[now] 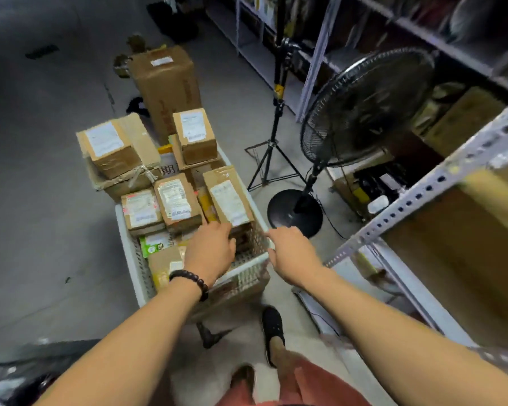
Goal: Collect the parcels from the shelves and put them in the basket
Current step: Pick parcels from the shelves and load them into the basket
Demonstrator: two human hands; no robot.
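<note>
A white slatted basket (129, 247) stands on the floor, piled with several brown cardboard parcels bearing white labels. My left hand (210, 249), with a dark bead bracelet at the wrist, reaches into the basket; its fingers curl over the near end of a labelled parcel (229, 200) at the basket's right side, thumb below. My right hand (291, 253) holds the basket's near right rim (255, 260), index finger on top and thumb underneath. A taller parcel (166, 86) stands at the far end of the pile.
A black pedestal fan (364, 109) and a tripod stand (272, 148) are right of the basket. Metal shelving (423, 194) with cardboard boxes runs along the right. Grey floor lies open to the left. My feet (273, 329) are just behind the basket.
</note>
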